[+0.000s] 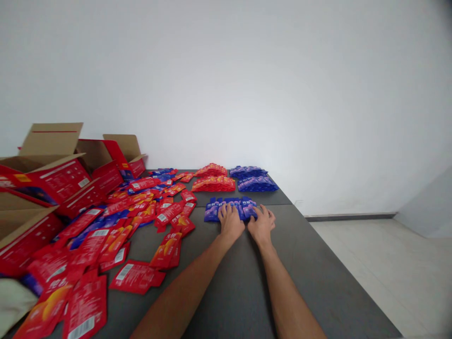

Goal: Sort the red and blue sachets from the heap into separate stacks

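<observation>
Several blue pouches [212, 211] lie in an overlapping row on the dark grey table [226, 278]. My left hand [230, 221] rests on the middle of this row, fingers spread over the pouches. At the row's right end, my right hand [262, 225] touches the last blue pouch [249, 207] with its fingers apart. Behind the row are stacks of red pouches [213, 184] and, to their right, stacks of blue pouches [257, 183].
Loose red pouches [136, 277] and some blue ones are scattered over the table's left side. Open red cardboard boxes [63, 181] stand at the far left. A white wall [226, 84] rises behind the table, and its right edge slants towards the floor [370, 249].
</observation>
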`<state>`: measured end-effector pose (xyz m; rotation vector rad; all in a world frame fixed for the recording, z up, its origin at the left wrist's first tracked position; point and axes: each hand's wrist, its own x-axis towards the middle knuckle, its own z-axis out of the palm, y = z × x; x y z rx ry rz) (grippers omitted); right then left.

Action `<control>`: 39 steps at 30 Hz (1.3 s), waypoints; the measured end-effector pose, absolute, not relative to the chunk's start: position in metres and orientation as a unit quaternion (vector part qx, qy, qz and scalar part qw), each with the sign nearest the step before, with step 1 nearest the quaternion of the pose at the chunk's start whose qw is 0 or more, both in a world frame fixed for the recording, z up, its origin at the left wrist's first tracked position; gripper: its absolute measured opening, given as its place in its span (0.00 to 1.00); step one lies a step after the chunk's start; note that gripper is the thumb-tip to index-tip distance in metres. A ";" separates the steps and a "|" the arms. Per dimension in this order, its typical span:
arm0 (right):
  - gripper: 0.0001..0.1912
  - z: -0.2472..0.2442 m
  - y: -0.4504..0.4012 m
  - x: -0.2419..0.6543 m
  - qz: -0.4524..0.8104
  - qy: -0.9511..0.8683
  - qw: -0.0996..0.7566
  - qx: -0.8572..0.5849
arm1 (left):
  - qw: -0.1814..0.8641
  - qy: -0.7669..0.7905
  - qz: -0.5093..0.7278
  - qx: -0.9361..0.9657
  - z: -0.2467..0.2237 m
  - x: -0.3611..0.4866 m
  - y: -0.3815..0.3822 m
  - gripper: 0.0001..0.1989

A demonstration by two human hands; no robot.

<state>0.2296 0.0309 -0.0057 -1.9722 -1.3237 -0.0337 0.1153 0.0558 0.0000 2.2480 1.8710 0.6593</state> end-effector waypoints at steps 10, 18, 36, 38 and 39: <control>0.19 -0.003 0.030 0.149 -0.058 -0.656 0.380 -0.650 | -0.009 0.643 0.185 0.743 -0.001 0.022 0.045 0.29; 0.27 -0.003 0.055 0.062 0.071 -0.799 0.297 -0.518 | -0.010 0.665 0.127 0.736 -0.011 -0.059 0.047 0.26; 0.22 0.030 0.082 -0.092 0.173 -0.849 0.310 -0.391 | 0.049 0.659 0.243 0.710 0.021 -0.204 0.048 0.18; 0.24 0.032 0.081 -0.115 0.184 -0.862 0.306 -0.359 | -0.016 0.727 0.217 0.651 0.027 -0.224 0.037 0.18; 0.25 0.032 0.080 -0.126 0.188 -0.870 0.299 -0.344 | -0.045 0.758 0.202 0.619 0.028 -0.234 0.030 0.18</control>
